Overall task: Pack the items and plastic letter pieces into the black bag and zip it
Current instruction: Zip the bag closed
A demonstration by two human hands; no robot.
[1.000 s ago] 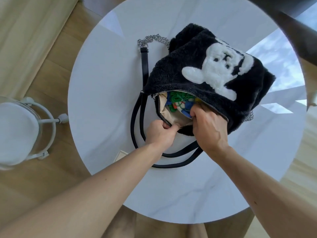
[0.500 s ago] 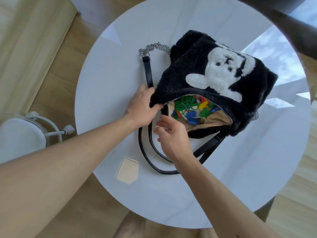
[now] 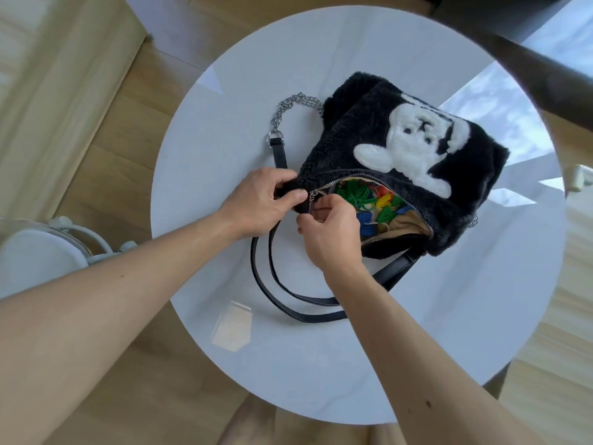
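Gripping black bag point(image 3: 385, 139) corner with our left hand point(image 3: 256, 203), we are pinching zipper pull point(image 3: 313, 196) with right hand point(image 3: 333, 234)

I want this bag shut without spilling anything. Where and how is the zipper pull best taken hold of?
Pinch the zipper pull by its hanging metal tab, from the near side, thumb and forefinger, as the right hand seems to. It sits at the opening's left end, so draw it rightward while the left hand grips the black bag corner.
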